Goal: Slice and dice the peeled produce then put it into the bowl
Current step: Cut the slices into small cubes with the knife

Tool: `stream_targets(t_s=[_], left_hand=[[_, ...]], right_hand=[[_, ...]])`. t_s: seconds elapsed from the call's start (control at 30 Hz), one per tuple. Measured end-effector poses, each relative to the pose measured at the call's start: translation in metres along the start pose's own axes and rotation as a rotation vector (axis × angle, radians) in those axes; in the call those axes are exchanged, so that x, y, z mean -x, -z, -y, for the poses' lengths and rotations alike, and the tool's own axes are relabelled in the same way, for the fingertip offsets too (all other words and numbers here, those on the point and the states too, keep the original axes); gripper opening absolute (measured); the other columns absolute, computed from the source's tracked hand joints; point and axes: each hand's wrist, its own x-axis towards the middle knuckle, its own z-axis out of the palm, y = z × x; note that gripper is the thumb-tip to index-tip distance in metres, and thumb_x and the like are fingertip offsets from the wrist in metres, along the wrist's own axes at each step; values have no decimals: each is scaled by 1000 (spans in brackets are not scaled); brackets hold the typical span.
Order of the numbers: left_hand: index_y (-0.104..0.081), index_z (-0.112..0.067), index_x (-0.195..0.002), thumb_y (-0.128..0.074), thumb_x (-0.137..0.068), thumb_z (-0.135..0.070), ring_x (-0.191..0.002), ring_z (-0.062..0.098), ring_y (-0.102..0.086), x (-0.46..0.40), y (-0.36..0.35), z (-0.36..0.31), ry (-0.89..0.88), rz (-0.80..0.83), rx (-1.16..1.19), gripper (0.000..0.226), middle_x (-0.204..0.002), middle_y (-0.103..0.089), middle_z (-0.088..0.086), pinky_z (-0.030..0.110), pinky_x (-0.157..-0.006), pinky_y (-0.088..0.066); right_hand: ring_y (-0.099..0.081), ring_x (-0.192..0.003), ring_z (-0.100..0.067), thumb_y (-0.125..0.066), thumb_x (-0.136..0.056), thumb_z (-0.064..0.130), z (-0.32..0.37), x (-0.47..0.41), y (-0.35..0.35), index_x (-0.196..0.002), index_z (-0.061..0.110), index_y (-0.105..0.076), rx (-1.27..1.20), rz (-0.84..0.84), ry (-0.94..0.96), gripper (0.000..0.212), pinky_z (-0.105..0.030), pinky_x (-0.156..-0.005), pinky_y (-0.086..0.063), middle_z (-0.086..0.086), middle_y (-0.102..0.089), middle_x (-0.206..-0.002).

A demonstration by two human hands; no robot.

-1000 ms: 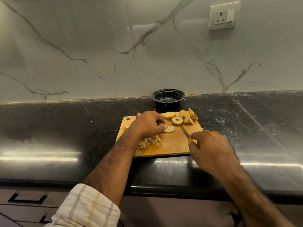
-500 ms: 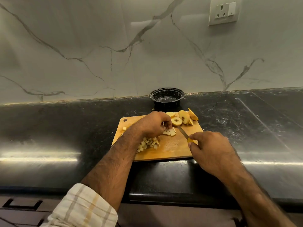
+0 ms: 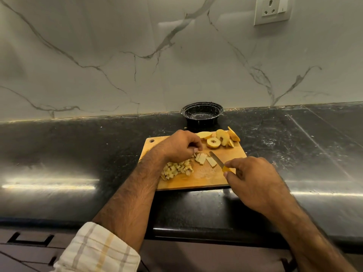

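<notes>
Several slices (image 3: 214, 142): uncut, board's (image 3: 204, 178) 1 o'clock corner.
Diced heap (image 3: 177, 169): done, 8 o'clock.
Strips (image 3: 202, 158): left hand (image 3: 176, 148) pinches them; right hand (image 3: 253, 179) grips knife (image 3: 217, 159).
Bowl (image 3: 202, 114): empty, 12 o'clock on the worktop (image 3: 78, 154).

No legible text, label, brand, number or sign on anything in view.
</notes>
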Motion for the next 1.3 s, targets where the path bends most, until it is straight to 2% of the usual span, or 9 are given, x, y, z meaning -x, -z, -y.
stream_targets(t_s=[0.23, 0.3, 0.4, 0.5, 0.77, 0.83, 0.93, 1.03, 1.3], left_hand=[[-74, -29, -113, -63, -103, -12, -116, 4, -59, 4, -3, -9, -49, 58, 56, 23, -119, -67, -12, 38, -104, -52], [-74, -28, -110, -68, -101, -28, -108, 5, -63, 7, -6, -11, -60, 28, 64, 10, -111, -70, -11, 39, -98, -56], [-73, -30, -99, -74, -91, -58, -94, 6, -64, 8, -16, -21, -25, -23, -68, 29, -99, -69, -12, 36, -86, -60], [-70, -33, -94, -69, -84, -75, -91, 4, -58, 4, -25, -31, -27, -99, -309, 43, -94, -64, -17, 37, -90, -50], [-74, -34, -99, -82, -84, -46, -94, 4, -60, 6, -17, -30, -37, 2, -156, 21, -103, -64, -16, 28, -80, -55], [-75, -34, -107, -82, -84, -39, -99, 5, -61, 9, -11, -26, -36, 46, -89, 24, -110, -65, -16, 29, -83, -56], [-70, -36, -116, -81, -82, -58, -99, 4, -60, 16, -3, -21, 1, -1, -101, 42, -109, -64, -17, 39, -95, -55], [-65, -35, -104, -77, -78, -73, -94, 2, -57, 18, 1, -17, 54, -43, -304, 48, -98, -62, -18, 47, -108, -39], [-69, -34, -99, -84, -81, -55, -99, -2, -54, 23, 8, -14, 79, 86, -254, 31, -104, -65, -19, 62, -121, -23]], right_hand=[[-62, -96, -12, -59, -101, 44, -5, -2, 3, -137, 34, -65, 19, -41, -29, 38, -36, -86, -60, 3, -67, -112], [-62, -89, -9, -59, -101, 43, -7, -1, 1, -136, 33, -65, 13, -38, -31, 37, -33, -82, -59, 4, -68, -106], [-61, -83, -7, -60, -101, 41, -9, -1, 1, -136, 32, -66, -1, -49, -33, 36, -30, -77, -58, 3, -69, -102], [-62, -79, -7, -60, -101, 41, -12, -3, 2, -133, 32, -68, -11, -85, -41, 35, -32, -75, -57, 3, -71, -100], [-62, -73, -9, -61, -102, 38, -16, -4, 3, -133, 31, -69, -49, -83, -52, 33, -29, -66, -52, 8, -67, -78], [-62, -73, -8, -61, -101, 38, -17, -4, 2, -133, 31, -69, -52, -90, -49, 34, -29, -67, -52, 9, -67, -77], [-62, -73, -8, -60, -101, 39, -15, -3, 0, -134, 31, -68, -53, -88, -35, 35, -30, -70, -54, 10, -67, -78], [-62, -76, -9, -59, -101, 44, -16, -1, -5, -136, 34, -66, -28, -83, -14, 37, -34, -75, -60, 9, -67, -84], [-61, -97, -17, -53, -101, 52, -18, -2, -12, -142, 35, -55, 80, 15, 37, 45, -35, -83, -55, 9, -64, -94]])
